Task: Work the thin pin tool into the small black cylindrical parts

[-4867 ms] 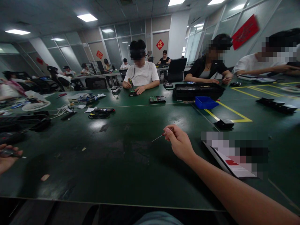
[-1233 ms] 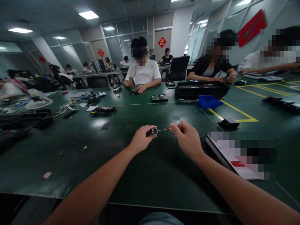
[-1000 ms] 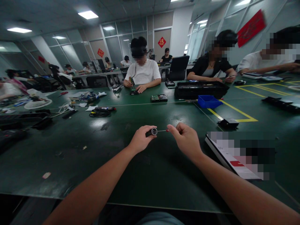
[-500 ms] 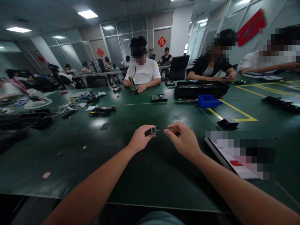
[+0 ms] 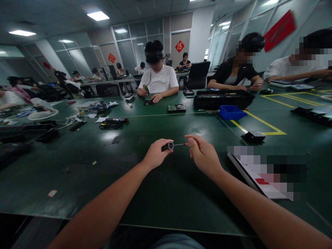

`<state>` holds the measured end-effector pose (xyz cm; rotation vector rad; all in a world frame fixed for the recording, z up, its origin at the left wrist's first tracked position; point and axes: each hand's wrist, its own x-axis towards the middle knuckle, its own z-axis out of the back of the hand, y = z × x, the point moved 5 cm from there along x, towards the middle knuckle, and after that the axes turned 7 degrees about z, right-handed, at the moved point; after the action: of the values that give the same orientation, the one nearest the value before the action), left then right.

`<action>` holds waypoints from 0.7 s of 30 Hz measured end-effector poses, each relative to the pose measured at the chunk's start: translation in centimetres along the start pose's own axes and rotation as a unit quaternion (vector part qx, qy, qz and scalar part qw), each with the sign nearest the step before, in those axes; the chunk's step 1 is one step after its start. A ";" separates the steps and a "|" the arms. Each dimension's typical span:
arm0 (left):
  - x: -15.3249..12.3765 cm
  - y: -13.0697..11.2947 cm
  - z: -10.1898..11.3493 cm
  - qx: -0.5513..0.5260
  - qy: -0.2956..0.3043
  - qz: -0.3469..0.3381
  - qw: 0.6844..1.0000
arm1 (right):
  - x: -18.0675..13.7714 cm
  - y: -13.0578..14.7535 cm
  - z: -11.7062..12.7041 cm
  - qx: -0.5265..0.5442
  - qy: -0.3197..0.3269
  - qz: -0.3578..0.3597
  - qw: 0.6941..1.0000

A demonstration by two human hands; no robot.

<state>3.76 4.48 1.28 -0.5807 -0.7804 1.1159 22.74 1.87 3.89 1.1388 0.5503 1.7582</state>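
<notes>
My left hand (image 5: 155, 154) is closed around a small black cylindrical part (image 5: 168, 146) with a round silver face, held just above the green table (image 5: 145, 193). My right hand (image 5: 203, 154) pinches a thin screwdriver (image 5: 183, 144) with a red handle. Its metal tip points left and meets the silver face of the part. Both hands hover near the middle of the table, a short way in front of me.
A flat booklet or card (image 5: 255, 174) lies right of my right hand. Farther back sit a blue bin (image 5: 230, 112), a black tray (image 5: 221, 98), a circuit board (image 5: 176, 108) and a cable bundle (image 5: 111, 123). People work at the far side and right.
Five seconds ago my left hand was far left and the right held the screwdriver alone. Over the last second both hands stay together, the right fingers shifting slightly along the screwdriver.
</notes>
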 end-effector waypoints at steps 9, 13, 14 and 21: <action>-0.1 -0.2 0.0 -0.002 0.006 0.004 1.000 | -0.1 0.0 0.1 0.015 -0.011 0.011 1.000; 0.0 -0.3 0.0 0.003 -0.001 -0.001 1.000 | 0.1 -0.6 0.1 0.106 -0.069 -0.012 0.992; 0.0 -0.3 0.0 0.006 -0.002 -0.004 1.000 | 0.1 -0.8 0.0 0.132 -0.082 -0.020 0.988; 0.2 -0.7 0.2 0.019 -0.006 -0.043 0.999 | 0.3 -3.4 -1.2 0.380 -0.149 -0.177 0.896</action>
<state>4.00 4.41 1.96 -0.5035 -0.7858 1.0544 23.22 3.87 0.88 1.6692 1.2271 1.0230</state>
